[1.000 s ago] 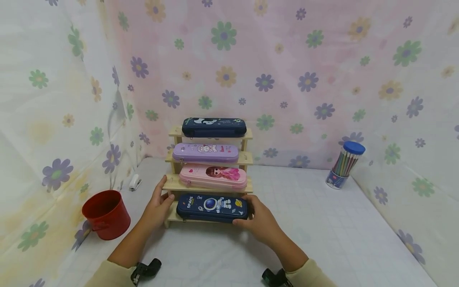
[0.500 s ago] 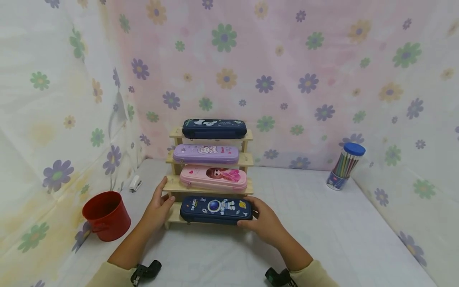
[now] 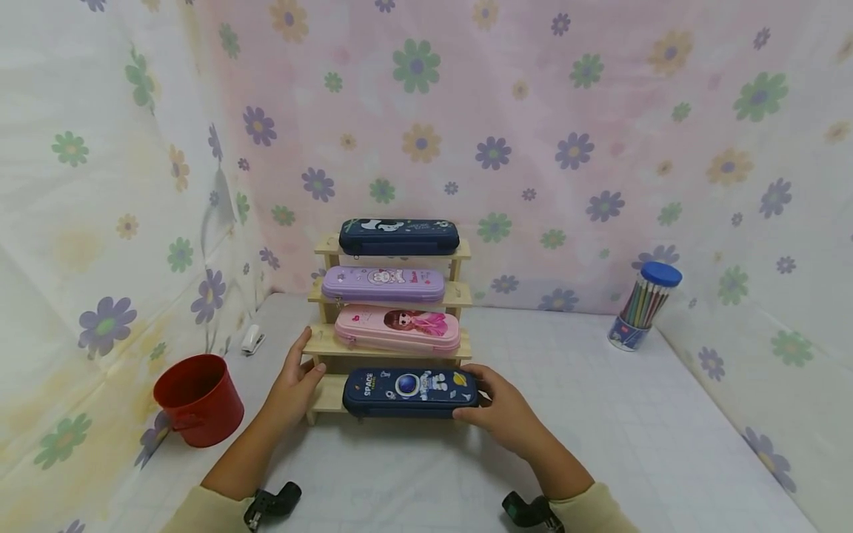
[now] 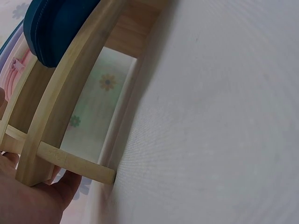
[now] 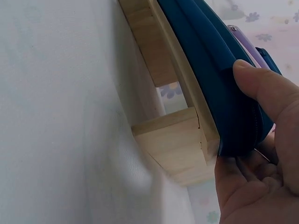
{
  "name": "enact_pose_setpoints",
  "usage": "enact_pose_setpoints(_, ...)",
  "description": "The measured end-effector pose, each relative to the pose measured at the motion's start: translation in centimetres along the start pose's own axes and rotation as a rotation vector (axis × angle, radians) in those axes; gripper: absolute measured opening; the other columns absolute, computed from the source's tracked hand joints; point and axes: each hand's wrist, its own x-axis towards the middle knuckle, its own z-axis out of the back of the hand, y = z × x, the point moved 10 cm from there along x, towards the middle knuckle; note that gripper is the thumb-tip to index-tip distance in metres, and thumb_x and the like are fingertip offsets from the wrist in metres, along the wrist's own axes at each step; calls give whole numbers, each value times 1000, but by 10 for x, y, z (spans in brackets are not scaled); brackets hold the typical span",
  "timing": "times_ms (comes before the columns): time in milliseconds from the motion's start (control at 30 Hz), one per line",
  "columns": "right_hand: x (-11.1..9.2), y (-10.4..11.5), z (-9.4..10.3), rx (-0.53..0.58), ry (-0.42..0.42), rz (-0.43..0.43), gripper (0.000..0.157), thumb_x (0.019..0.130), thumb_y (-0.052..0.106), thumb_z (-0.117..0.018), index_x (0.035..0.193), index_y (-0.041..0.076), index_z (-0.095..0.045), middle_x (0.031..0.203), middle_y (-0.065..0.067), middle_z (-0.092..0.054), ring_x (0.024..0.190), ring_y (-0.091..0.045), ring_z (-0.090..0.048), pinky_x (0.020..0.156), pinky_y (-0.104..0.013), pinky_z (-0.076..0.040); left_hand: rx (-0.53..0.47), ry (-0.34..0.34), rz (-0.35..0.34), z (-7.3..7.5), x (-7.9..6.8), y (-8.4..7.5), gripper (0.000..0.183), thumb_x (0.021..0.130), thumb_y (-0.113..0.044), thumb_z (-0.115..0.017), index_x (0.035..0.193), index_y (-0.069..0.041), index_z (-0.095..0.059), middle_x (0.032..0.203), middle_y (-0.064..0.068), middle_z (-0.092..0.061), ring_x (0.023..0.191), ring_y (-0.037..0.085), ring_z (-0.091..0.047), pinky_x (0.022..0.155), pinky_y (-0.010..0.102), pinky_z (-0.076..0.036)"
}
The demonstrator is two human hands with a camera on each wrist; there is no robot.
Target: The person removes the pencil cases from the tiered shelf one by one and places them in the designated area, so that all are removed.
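Observation:
A navy pencil case [image 3: 409,393] with a space print lies on the bottom step of a tiered wooden rack [image 3: 326,400]. My right hand [image 3: 503,411] grips the case's right end, thumb on the front and fingers behind it. In the right wrist view the thumb presses the dark blue case [image 5: 219,93], which sits over the step's end. My left hand [image 3: 289,389] holds the rack's left side; in the left wrist view its fingers curl around the wooden end [image 4: 35,158]. Higher steps carry a pink case [image 3: 397,329], a lilac case [image 3: 383,284] and a navy panda case [image 3: 398,237].
A red bucket [image 3: 198,401] stands on the white tabletop at left, with a small white object [image 3: 252,340] behind it. At right is a blue-lidded tub of pencils [image 3: 643,307]. Flowered cloth [image 3: 520,148] hangs at the back and sides.
My right hand has slid the navy space pencil case to the right along the bottom step, baring more wood at its left end. The left hand stays on the rack.

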Motion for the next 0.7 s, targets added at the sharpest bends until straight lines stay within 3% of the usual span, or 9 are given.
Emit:
enact_pose_setpoints(200, -3, -7, 4, -4, 10, -24, 81, 79, 33, -93, 149, 30, -52, 157, -11, -51, 143, -42, -52, 104, -49, -55, -17, 4, 2, -2, -1, 0, 74, 112, -9, -44, 170, -26, -2, 177, 4, 2, 155, 54, -21, 124, 62, -22)
enact_pose_setpoints(367, -6, -11, 9, 33, 13, -46, 79, 81, 27, -92, 150, 30, -52, 158, -10, -50, 143, -38, -52, 102, -45, -56, -16, 3, 6, -2, -2, 0, 74, 111, -8, -44, 170, -25, -3, 177, 5, 2, 155, 54, -21, 123, 62, -23)
enact_pose_setpoints(700, -13, -14, 22, 69, 26, -35, 78, 88, 17, -86, 155, 24, -48, 160, -16, -47, 142, -39, -52, 100, -43, -58, -32, -2, -49, -1, -2, -5, 74, 111, -6, -45, 170, -20, -4, 177, 7, 0, 154, 55, -21, 124, 64, -20)
